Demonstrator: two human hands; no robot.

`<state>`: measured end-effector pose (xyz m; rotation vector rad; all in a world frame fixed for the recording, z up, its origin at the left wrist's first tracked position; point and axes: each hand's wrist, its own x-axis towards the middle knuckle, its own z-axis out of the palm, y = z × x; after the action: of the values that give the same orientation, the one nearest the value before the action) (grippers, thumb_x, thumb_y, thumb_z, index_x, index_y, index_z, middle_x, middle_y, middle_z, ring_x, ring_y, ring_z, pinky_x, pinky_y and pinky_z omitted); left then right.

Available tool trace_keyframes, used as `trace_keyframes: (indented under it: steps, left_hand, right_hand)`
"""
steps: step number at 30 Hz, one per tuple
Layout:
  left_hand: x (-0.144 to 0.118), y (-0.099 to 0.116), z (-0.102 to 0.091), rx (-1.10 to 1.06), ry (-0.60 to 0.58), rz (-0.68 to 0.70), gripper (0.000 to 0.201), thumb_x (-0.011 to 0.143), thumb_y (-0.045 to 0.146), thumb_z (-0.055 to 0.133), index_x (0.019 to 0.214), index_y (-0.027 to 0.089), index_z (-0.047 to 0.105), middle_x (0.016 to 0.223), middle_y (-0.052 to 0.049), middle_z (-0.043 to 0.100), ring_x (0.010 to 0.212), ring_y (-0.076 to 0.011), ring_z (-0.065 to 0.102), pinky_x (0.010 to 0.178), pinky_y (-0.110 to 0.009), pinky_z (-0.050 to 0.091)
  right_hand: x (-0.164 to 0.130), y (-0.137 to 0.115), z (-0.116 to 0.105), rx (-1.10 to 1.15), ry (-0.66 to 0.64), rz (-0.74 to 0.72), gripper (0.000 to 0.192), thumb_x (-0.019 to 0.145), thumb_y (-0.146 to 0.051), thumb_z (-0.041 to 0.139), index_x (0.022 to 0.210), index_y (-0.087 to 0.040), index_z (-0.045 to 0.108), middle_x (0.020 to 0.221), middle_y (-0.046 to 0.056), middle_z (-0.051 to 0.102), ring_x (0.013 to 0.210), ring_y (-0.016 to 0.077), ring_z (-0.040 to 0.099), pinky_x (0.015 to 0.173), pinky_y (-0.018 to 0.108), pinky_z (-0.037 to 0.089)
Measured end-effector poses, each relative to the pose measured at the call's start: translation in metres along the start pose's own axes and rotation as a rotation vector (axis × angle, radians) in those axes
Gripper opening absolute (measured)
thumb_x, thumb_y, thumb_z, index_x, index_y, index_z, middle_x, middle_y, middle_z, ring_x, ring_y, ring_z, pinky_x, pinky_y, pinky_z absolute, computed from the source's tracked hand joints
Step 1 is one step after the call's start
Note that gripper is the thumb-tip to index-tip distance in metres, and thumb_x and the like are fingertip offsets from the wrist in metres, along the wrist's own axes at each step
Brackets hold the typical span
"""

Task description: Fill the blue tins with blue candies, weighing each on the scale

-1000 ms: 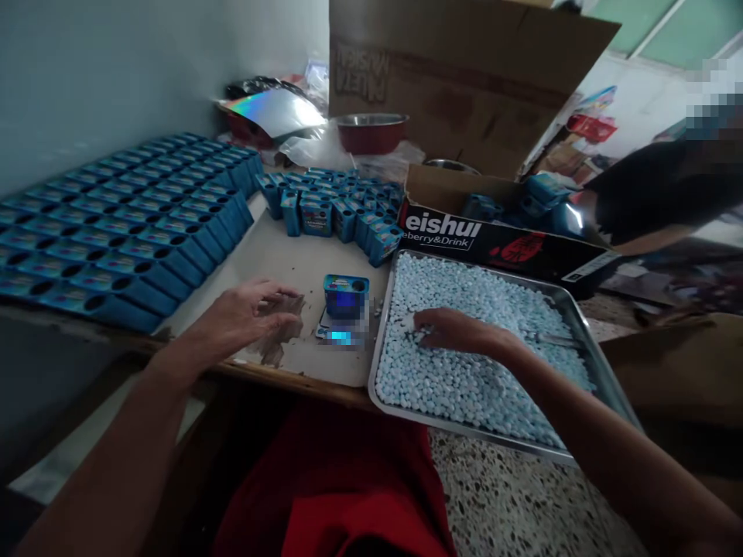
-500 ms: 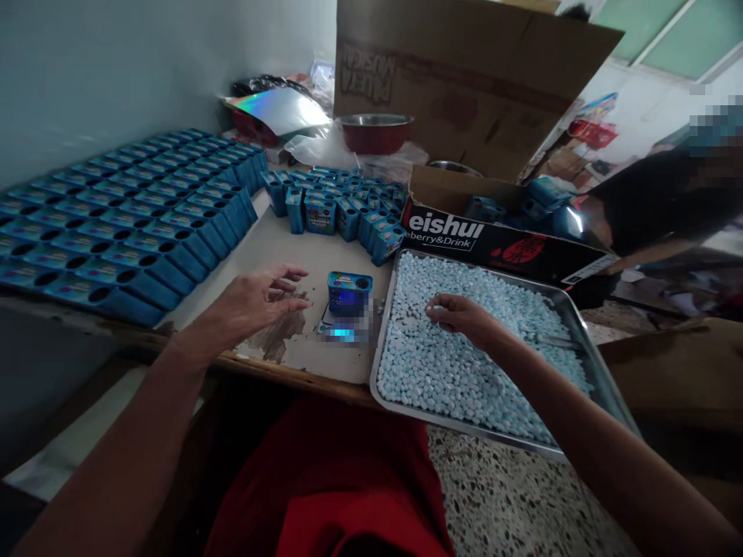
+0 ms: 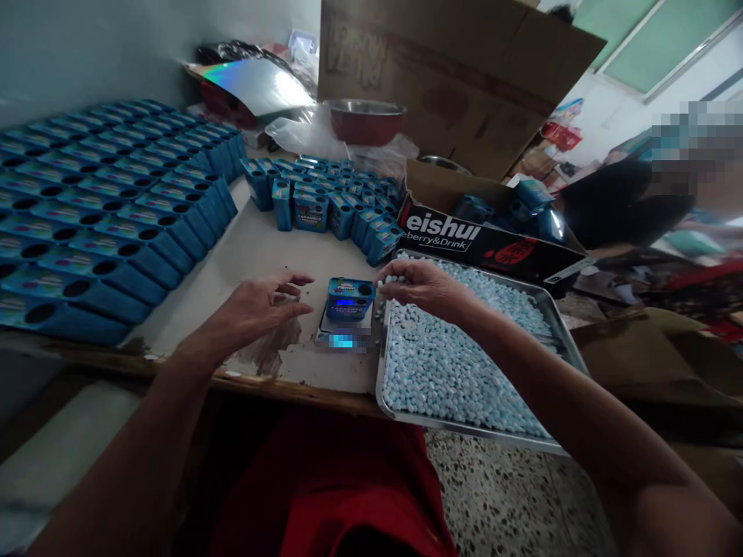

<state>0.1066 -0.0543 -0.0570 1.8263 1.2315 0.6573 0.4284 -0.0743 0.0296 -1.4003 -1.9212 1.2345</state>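
Note:
A small blue box (image 3: 349, 299) with a round hole in its top stands on a little scale (image 3: 346, 334) near the table's front edge. My right hand (image 3: 419, 286) is closed on a pinch of pale blue candies, held at the box's right side, just above the tray's left rim. A steel tray (image 3: 552, 325) full of pale blue candies (image 3: 446, 363) lies to the right. My left hand (image 3: 255, 306) hovers over the table left of the box, fingers apart, holding nothing.
Rows of blue boxes (image 3: 110, 201) lie flat at the left; more stand upright (image 3: 325, 203) behind the scale. A black carton (image 3: 481, 240) with blue boxes, a red bowl (image 3: 364, 121) and a big cardboard sheet (image 3: 453, 70) stand behind. Another person (image 3: 627, 205) sits at right.
My right hand lifted out of the candies in the tray and moved left to the blue box, carrying some. My left hand stayed beside the box, its fingers spreading a little.

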Motion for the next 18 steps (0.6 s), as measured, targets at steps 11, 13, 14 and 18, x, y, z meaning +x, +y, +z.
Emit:
trace_keyframes:
  steps: [11, 13, 14, 18]
  left_hand:
    - [-0.020, 0.000, -0.014, -0.020, 0.024, -0.051, 0.067, 0.081, 0.064, 0.079, 0.134, 0.023, 0.074, 0.118, -0.011, 0.077, 0.111, -0.0303, 0.074, 0.099, -0.041, 0.061]
    - [-0.018, -0.001, -0.014, -0.011, 0.015, -0.042, 0.066, 0.083, 0.063, 0.078, 0.137, 0.024, 0.073, 0.120, -0.011, 0.077, 0.112, -0.0299, 0.074, 0.099, -0.040, 0.061]
    - [-0.016, -0.001, -0.013, -0.010, 0.012, -0.035, 0.066, 0.084, 0.062, 0.079, 0.138, 0.025, 0.072, 0.121, -0.011, 0.077, 0.112, -0.0299, 0.074, 0.099, -0.040, 0.061]
    - [-0.007, 0.004, -0.007, -0.024, 0.042, 0.014, 0.060, 0.086, 0.054, 0.079, 0.138, 0.026, 0.073, 0.129, -0.010, 0.076, 0.117, -0.0297, 0.073, 0.100, -0.040, 0.061]
  right_hand:
    - [0.021, -0.002, 0.009, -0.082, -0.017, 0.054, 0.034, 0.088, -0.045, 0.075, 0.105, -0.017, 0.085, 0.071, -0.001, 0.066, 0.064, 0.0132, 0.051, 0.061, 0.029, 0.037]
    - [0.022, 0.002, 0.014, 0.034, 0.003, 0.075, 0.036, 0.088, -0.051, 0.076, 0.098, -0.018, 0.085, 0.067, -0.001, 0.063, 0.060, 0.0124, 0.047, 0.058, 0.029, 0.033]
    - [0.023, 0.004, 0.016, 0.101, 0.017, 0.085, 0.037, 0.087, -0.053, 0.077, 0.094, -0.018, 0.084, 0.065, -0.002, 0.060, 0.059, 0.0117, 0.044, 0.056, 0.028, 0.031]
    - [0.027, 0.011, 0.019, 0.353, 0.089, 0.138, 0.044, 0.074, -0.051, 0.089, 0.096, -0.014, 0.083, 0.062, -0.004, 0.056, 0.055, 0.0092, 0.039, 0.053, 0.027, 0.026]
